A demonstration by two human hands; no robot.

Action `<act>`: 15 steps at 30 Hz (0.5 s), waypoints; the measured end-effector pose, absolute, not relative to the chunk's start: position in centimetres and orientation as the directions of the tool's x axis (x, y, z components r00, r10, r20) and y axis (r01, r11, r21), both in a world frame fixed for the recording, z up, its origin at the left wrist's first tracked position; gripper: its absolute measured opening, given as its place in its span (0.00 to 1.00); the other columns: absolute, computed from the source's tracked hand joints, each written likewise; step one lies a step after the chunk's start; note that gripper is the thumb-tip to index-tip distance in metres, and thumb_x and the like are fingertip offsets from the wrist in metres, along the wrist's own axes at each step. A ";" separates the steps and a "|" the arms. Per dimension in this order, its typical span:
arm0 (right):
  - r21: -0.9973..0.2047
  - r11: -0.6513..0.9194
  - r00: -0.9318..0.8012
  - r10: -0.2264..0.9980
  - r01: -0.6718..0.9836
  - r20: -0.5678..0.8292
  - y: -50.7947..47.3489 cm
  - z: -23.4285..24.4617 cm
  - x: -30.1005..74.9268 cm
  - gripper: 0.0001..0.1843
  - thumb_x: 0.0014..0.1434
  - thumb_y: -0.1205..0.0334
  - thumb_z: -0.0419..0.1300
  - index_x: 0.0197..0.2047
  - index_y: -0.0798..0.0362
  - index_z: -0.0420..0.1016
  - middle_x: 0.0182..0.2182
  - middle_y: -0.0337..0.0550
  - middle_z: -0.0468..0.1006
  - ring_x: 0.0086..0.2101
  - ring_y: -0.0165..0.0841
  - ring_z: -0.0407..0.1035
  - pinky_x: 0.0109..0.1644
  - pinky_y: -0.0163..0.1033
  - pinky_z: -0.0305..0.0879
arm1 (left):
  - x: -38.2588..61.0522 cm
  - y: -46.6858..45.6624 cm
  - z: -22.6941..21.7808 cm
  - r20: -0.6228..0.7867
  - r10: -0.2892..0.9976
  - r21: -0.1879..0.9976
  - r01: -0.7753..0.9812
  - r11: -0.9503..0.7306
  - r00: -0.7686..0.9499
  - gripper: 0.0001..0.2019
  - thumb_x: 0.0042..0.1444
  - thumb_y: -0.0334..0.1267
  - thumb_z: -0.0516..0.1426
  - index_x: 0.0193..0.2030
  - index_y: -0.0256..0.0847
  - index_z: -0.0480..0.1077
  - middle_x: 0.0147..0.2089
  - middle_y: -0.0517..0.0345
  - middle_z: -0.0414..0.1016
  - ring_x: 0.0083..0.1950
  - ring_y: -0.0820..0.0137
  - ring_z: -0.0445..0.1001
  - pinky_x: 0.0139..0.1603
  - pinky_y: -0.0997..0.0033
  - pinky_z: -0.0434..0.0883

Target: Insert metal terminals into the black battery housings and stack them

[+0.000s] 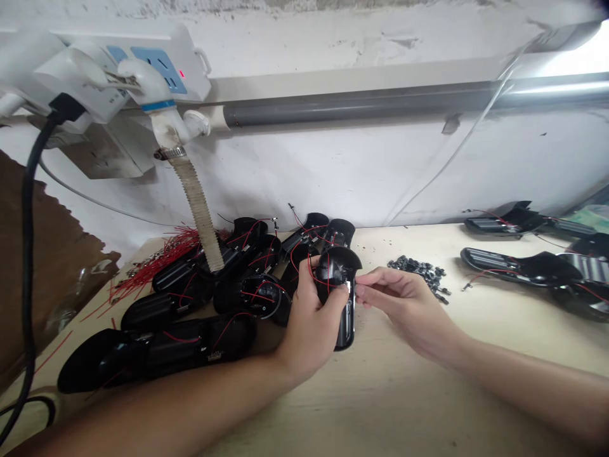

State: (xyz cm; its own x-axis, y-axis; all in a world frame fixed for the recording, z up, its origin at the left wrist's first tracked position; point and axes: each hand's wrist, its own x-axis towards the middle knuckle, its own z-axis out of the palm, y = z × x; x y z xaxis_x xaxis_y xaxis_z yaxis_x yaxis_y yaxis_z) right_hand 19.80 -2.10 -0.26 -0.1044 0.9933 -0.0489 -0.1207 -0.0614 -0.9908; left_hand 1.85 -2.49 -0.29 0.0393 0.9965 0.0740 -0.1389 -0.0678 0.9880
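Left grip point(311, 324) is wrapped round a black shell point(339, 261), which is held over the middle of the tabletop point(380, 387). Its right edge is met by the fingertips of the right grip point(406, 303); whether anything is pinched there cannot be told. Small, careful finger work seems to be in hand, and a steady hold seems to be called for. Small black parts point(419, 271) are heaped near the right grip. Other shells point(176, 346) are crowded on the left. Open room is found in front, while the back edge is blocked by the wall point(314, 168).

One held casing point(339, 270), one hose point(195, 200)
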 end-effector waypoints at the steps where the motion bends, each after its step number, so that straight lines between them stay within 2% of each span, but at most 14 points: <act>1: -0.988 -0.076 -0.112 0.992 -0.133 -0.062 -2.1 -0.3 19.8 0.14 0.53 0.49 0.82 0.37 0.48 0.91 0.34 0.44 0.86 0.35 0.32 0.76 0.43 0.38 0.74 | 1.8 -2.5 -0.3 0.070 0.996 0.987 -0.147 -0.062 0.048 0.15 0.64 0.37 0.64 0.56 0.46 0.69 0.50 0.54 0.78 0.53 0.59 0.79 0.55 0.57 0.77; 5: -0.973 -0.112 -0.170 0.982 -0.204 -0.078 -1.7 -0.3 20.0 0.15 0.52 0.51 0.83 0.36 0.49 0.88 0.34 0.42 0.84 0.34 0.31 0.74 0.41 0.38 0.72 | 1.7 -2.5 -0.2 0.069 0.996 0.988 -0.142 -0.061 0.051 0.12 0.63 0.37 0.64 0.53 0.45 0.71 0.49 0.54 0.79 0.51 0.60 0.79 0.53 0.58 0.77; 10: -0.976 -0.042 -0.272 0.962 -0.215 0.019 -1.2 -0.2 20.3 0.14 0.56 0.55 0.81 0.36 0.50 0.81 0.33 0.39 0.78 0.32 0.30 0.68 0.38 0.38 0.67 | 1.4 -2.2 0.2 0.054 0.993 0.985 -0.169 -0.036 0.102 0.08 0.61 0.37 0.65 0.46 0.42 0.76 0.45 0.54 0.80 0.51 0.60 0.78 0.55 0.59 0.75; 13: -0.972 0.011 -0.313 0.946 -0.233 0.086 -0.9 -0.1 20.6 0.16 0.59 0.57 0.78 0.46 0.45 0.79 0.38 0.40 0.76 0.37 0.34 0.70 0.41 0.40 0.70 | 1.5 -2.0 0.0 0.016 0.986 0.962 -0.271 0.030 0.168 0.08 0.59 0.38 0.67 0.45 0.41 0.77 0.44 0.56 0.80 0.48 0.63 0.77 0.55 0.60 0.74; 15: -0.972 0.055 -0.342 0.930 -0.226 0.132 -0.8 -0.1 20.8 0.22 0.61 0.57 0.77 0.56 0.39 0.78 0.43 0.40 0.77 0.43 0.37 0.73 0.46 0.43 0.73 | 1.5 -2.0 -0.2 0.009 0.981 0.938 -0.342 0.060 0.196 0.09 0.58 0.37 0.67 0.45 0.42 0.78 0.45 0.57 0.80 0.50 0.62 0.77 0.59 0.59 0.73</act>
